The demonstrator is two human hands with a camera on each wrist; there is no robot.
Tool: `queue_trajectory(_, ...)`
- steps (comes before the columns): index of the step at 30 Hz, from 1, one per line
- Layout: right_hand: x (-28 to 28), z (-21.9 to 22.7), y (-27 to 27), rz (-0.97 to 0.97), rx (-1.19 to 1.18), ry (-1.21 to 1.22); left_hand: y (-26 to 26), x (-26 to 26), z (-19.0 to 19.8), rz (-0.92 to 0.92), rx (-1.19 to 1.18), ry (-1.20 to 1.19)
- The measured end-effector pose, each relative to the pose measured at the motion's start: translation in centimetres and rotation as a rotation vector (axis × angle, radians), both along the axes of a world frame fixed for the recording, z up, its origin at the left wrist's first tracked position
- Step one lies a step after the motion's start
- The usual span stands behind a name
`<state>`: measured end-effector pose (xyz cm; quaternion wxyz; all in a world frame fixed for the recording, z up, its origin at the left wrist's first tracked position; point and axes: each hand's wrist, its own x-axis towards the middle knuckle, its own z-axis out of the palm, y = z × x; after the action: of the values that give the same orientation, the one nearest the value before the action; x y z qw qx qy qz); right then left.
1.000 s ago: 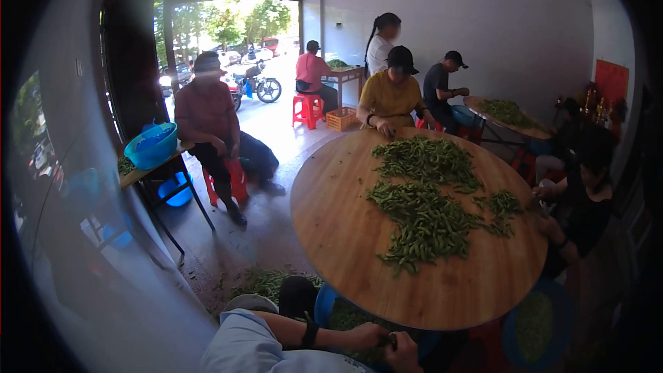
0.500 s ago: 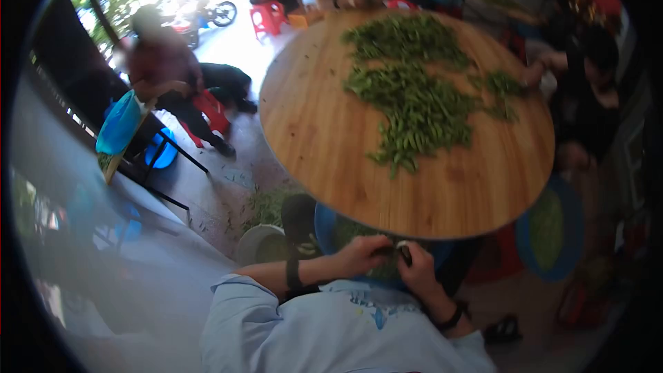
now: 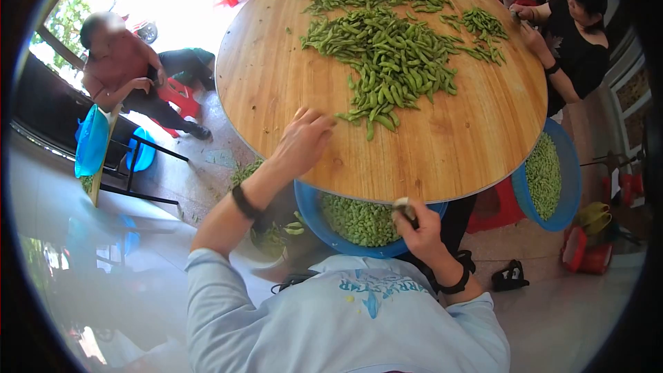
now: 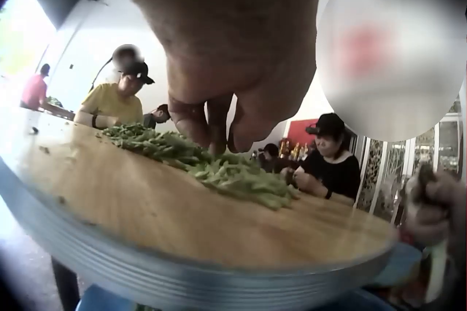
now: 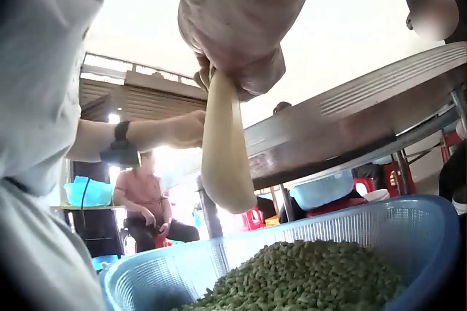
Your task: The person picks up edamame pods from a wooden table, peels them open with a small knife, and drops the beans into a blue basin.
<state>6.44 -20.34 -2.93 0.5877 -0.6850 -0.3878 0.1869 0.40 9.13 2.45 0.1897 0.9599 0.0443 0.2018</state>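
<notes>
My left hand point(image 3: 302, 139) reaches over the near left part of the round wooden table point(image 3: 276, 83). Its fingers point down and bend loosely in the left wrist view, close to the near edge of a heap of green soybean pods point(image 3: 394, 55); nothing shows between them. By the table's near rim, my right hand point(image 3: 425, 231) grips a pale, smooth, handle-like tool point(image 5: 225, 150), whose far end is hidden in the fist. Below that hand stands a blue basket point(image 3: 311, 221) of shelled green beans point(image 3: 359, 221).
A white bucket point(image 3: 273, 259) holding pods stands on the floor at left. Across the table's right side, a person in black point(image 3: 580, 38) works with both hands. A second blue basin point(image 3: 570, 186) of beans is below them. Another person point(image 3: 117, 62) sits at left near a bench.
The head view has tilted downward. My left hand has parted from the right hand above the basket and moved up and left over the tabletop. My right hand still grips the pale tool.
</notes>
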Motion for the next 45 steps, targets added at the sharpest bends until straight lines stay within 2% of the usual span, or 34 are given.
queue_trajectory(2, 0.5, 0.1, 0.1, -0.02, 0.051, 0.004, 1.1, 2.9, -2.4, 0.003, 0.044, -0.032)
queue_trajectory(4, 1.1, 1.6, 0.5, -0.046, 0.184, 0.465, 1.5, 4.0, -3.9, 0.01, 0.1, -0.072)
queue_trajectory(6, 1.8, 0.9, 1.1, 0.001, 0.209, 0.457, 2.0, 4.4, -4.3, 0.008, -0.016, 0.048)
queue_trajectory(8, 2.1, 0.3, 1.7, 0.02, 0.229, 0.607, 1.7, 3.9, -4.4, 0.017, -0.005, 0.054)
queue_trajectory(10, 2.3, 0.0, 2.1, 0.044, 0.198, 0.58, 1.2, 3.1, -3.6, 0.038, 0.016, 0.052)
queue_trajectory(12, 2.1, 0.0, 2.2, 0.033, 0.157, 0.572, 0.4, 1.7, -2.6, 0.101, -0.344, 0.229)
queue_trajectory(13, 2.0, 0.0, 2.2, 0.034, 0.161, 0.577, -0.3, 1.0, -2.4, 0.102, -0.34, 0.233)
queue_trajectory(15, 2.6, 0.2, 2.3, 0.1, 0.128, 0.611, -1.7, 0.2, -2.1, 0.087, -1.1, 0.296)
queue_trajectory(16, 2.6, 0.4, 2.4, 0.088, 0.132, 0.615, -2.7, -0.2, -1.7, 0.08, -1.098, 0.307)
queue_trajectory(18, 2.3, 0.8, 2.3, 0.227, 0.177, 0.765, -5.0, -1.1, -0.6, -0.067, -1.32, 0.313)
queue_trajectory(19, 2.0, 1.1, 2.2, 0.213, 0.177, 0.769, -5.8, -1.5, -0.1, -0.081, -1.408, 0.348)
queue_trajectory(23, 1.0, 1.8, 2.1, 0.318, 0.269, 0.892, -7.9, -2.1, -0.2, -0.185, -1.446, 0.408)
queue_trajectory(26, 0.8, 1.6, 2.1, 0.362, 0.296, 0.932, -8.5, -2.2, -0.5, -0.14, -1.415, 0.393)
queue_trajectory(33, 0.6, 1.8, 2.4, 0.39, 0.289, 0.931, -8.9, -2.5, -1.1, -0.168, -1.416, 0.377)
queue_trajectory(40, 0.3, 1.2, 2.0, 0.363, 0.306, 0.974, -9.5, -2.4, -2.1, -0.203, -1.464, 0.284)
queue_trajectory(45, -0.1, 1.0, 2.0, 0.28, 0.294, 0.855, -10.1, -2.6, -2.3, -0.186, -1.407, 0.235)
